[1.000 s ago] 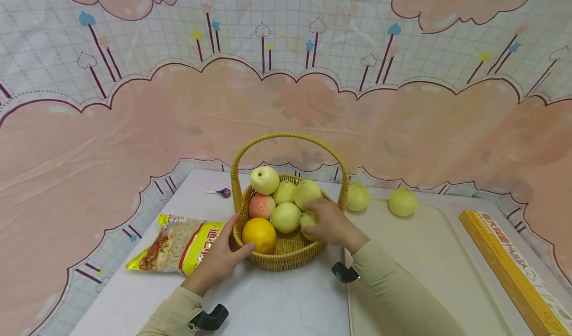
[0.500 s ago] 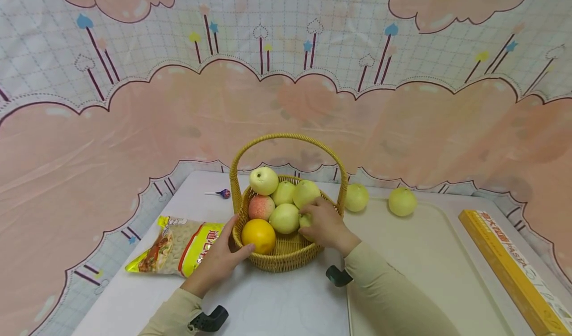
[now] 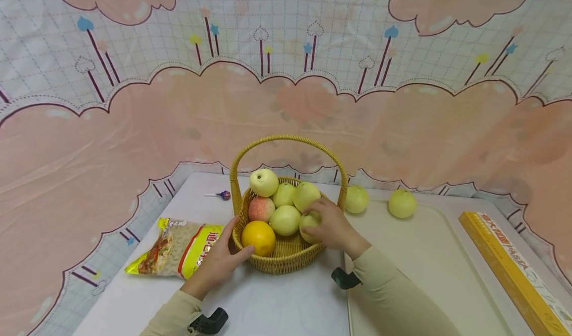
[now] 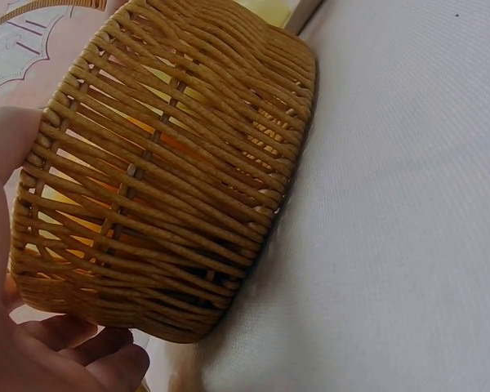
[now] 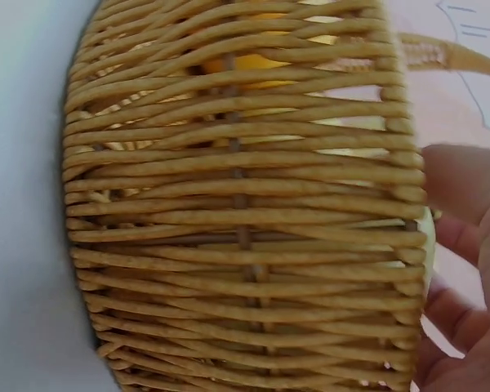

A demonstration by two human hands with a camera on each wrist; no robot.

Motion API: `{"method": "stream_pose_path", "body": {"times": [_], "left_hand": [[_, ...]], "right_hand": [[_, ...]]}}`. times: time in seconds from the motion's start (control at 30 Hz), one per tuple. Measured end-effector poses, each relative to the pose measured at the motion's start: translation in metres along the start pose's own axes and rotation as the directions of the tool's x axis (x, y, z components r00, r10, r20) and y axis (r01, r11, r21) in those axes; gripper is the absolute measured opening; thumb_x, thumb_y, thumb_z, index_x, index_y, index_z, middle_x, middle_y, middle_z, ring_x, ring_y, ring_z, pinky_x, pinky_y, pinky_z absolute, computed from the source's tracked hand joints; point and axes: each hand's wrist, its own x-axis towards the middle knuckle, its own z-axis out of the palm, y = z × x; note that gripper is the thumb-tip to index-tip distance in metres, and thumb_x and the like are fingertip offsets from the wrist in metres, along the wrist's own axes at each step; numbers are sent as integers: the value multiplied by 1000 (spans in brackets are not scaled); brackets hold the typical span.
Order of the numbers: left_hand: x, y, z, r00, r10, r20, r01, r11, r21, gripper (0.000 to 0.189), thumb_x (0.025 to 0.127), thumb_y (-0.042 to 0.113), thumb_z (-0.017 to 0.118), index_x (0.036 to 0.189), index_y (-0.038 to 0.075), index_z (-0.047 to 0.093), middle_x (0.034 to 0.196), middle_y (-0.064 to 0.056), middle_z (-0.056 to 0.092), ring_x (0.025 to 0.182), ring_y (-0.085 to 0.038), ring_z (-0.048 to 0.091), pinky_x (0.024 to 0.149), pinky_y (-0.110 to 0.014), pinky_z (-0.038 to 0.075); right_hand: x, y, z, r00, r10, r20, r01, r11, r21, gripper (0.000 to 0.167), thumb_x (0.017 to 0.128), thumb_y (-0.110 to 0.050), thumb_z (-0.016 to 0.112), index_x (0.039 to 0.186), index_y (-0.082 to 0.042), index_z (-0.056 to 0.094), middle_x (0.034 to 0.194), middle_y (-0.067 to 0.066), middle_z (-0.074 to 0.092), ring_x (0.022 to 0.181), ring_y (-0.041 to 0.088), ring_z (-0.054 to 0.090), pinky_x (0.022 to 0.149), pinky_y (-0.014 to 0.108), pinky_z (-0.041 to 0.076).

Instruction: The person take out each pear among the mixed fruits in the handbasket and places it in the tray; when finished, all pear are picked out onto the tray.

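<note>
A round wicker basket (image 3: 286,264) with a tall arched handle holds several pale green apples (image 3: 286,220), a reddish peach (image 3: 261,208) and an orange (image 3: 258,238). My left hand (image 3: 219,261) grips the basket's left side, its thumb over the rim near the orange. In the left wrist view, curled fingers (image 4: 114,359) lie against the outer weave. My right hand (image 3: 332,227) reaches over the right rim and holds a green apple (image 3: 309,222) inside the basket, thumb and fingers around it. The weave hides most of that grasp in the right wrist view.
Left of the basket lie a bag of pasta (image 3: 178,249) and a lollipop (image 3: 223,195). Two more green apples (image 3: 357,199) sit behind a beige tray (image 3: 415,276) and at its back edge. A long yellow pasta box (image 3: 509,266) lies along the right.
The right hand shifts slightly left over the apple, then back right, uncovering more of it. The left hand stays on the basket, and the other fruit keeps its place.
</note>
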Motion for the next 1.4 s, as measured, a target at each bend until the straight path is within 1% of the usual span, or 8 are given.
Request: {"method": "stream_pose_path", "body": {"times": [0.3,0.5,0.67,0.83,0.93,1.1,1.27,1.4], "left_hand": [[-2,1,-1,1000,10,3,-10,1000,8,96,92,42,71,161,13,11,164,-21,15,149,-40,16,118,-57,11],[-1,1,0,1000,12,-5,-12,1000,12,96,92,42,71,161,13,11,164,-21,16,149,-40,16,119,-56,11],[-1,1,0,1000,21,-7,-21,1000,2,96,92,39,71,161,11,11,164,-21,16,149,-40,15,119,-56,9],[-2,1,1,998,56,-23,-56,998,12,94,93,37,71,160,8,13,163,-22,17,148,-40,16,119,-57,11],[-2,1,1,998,64,-29,-63,998,26,93,93,37,71,160,8,14,163,-22,18,148,-40,18,118,-57,12],[-1,0,1,998,53,-27,-52,998,33,94,92,39,71,161,10,13,163,-20,18,148,-39,17,118,-57,12],[-1,0,1,999,49,-23,-48,998,34,95,93,40,71,161,10,12,164,-20,17,149,-39,17,119,-57,11],[-1,0,1,999,48,-22,-48,998,34,94,93,40,70,161,10,12,164,-20,17,149,-39,16,119,-57,11]], "right_hand": [[-8,-2,-9,999,-1,-38,7,987,160,36,85,-17,80,116,-6,69,123,8,63,125,31,53,106,48,42],[-11,-7,-15,997,-19,-74,36,974,225,36,86,-16,79,118,-4,68,125,11,62,121,31,54,101,51,45],[-14,-12,-21,995,-27,-96,49,972,231,36,86,-14,79,118,-4,68,125,10,62,119,29,55,98,49,47],[-19,-17,-29,994,-37,-102,59,973,221,38,84,-13,80,119,-3,68,124,8,63,112,24,56,88,41,50],[-23,-20,-35,992,-46,-116,70,976,208,38,84,-12,81,118,-3,68,124,7,63,107,22,57,83,37,50],[-31,-20,-45,989,-54,-134,80,979,190,36,84,-11,81,117,-5,69,123,7,64,103,22,57,83,43,52],[-37,-18,-50,994,-15,-105,37,977,211,35,86,-14,80,118,-4,69,125,9,62,107,25,57,87,48,54],[-40,-15,-50,996,7,-85,13,972,236,36,88,-16,79,120,-4,67,124,9,62,109,27,56,87,46,56]]}}
